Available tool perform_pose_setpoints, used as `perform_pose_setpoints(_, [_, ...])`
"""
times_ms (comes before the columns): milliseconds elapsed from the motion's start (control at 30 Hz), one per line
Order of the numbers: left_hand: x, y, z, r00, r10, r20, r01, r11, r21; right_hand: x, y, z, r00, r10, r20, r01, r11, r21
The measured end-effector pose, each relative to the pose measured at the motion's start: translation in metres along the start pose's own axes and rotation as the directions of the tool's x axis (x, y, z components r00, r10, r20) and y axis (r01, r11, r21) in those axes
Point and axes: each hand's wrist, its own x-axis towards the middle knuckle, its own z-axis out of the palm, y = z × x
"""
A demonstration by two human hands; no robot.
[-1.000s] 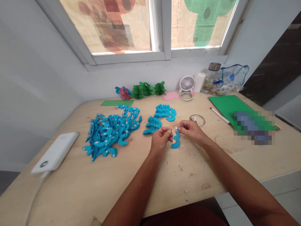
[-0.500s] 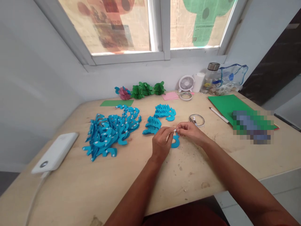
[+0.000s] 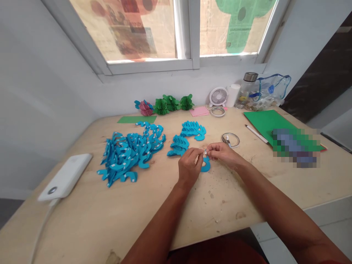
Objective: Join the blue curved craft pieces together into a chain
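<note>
Paper point(image 3: 206, 168) just below the grip, left hand point(image 3: 189, 163) and right hand point(image 3: 220, 151) both pinching its white-tabbed end, seems light and easily creased, best held by that end.

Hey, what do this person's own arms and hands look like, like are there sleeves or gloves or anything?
The left hand and right hand are ungloved, and no sleeve shows on either forearm. No watch or bracelet is visible. Dark red cloth, apparently clothing, shows below.
</note>
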Motion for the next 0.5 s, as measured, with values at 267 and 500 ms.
perform_pose_setpoints(267, [0.0084,-0.0034,0.0021,0.775,-0.597,0.207,0.582,0.547,-0.602,0.0014,0.0021,-0.0028,0.993,-0.106,-0.047,0.098,0.983,-0.156])
perform_pose_setpoints(500, [0.0081,-0.0012,0.0031,0.650,-0.646,0.400,0.659,0.218,-0.720,0.0014,0.0084,0.0003,0.895,-0.446,-0.031,0.307,0.664,-0.682])
